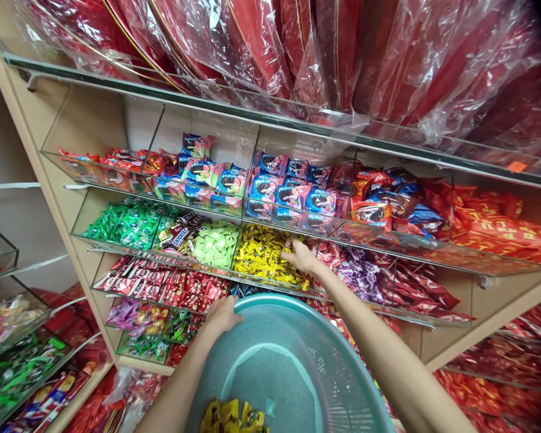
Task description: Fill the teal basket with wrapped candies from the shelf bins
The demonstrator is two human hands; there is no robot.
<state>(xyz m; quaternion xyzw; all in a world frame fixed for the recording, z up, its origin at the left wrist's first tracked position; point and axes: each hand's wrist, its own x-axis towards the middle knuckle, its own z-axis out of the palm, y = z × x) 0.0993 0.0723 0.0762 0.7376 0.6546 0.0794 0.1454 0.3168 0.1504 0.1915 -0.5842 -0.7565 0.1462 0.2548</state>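
My left hand [223, 314] is closed over the rim of a green plastic basket [342, 361], whose mouth tilts towards me. Several yellow-wrapped candies [234, 416] lie at the near side inside it. On the shelf beyond, my right hand [300, 255] reaches into a compartment of yellow-wrapped candies [259, 252], its fingers curled into the pile. The fingertips are partly hidden among the wrappers. Left of that compartment are light green candies [216, 245] and a Snickers packet [179, 236]; pink and purple candies [360, 273] lie to the right.
Blue and pink cookie packs [293, 189] fill the shelf above, behind a clear front panel. Higher up, a glass shelf edge [252, 108] carries red goods in plastic wrap [333, 48]. Red packets [162, 282] lie below. A wooden side panel [49, 180] stands at left.
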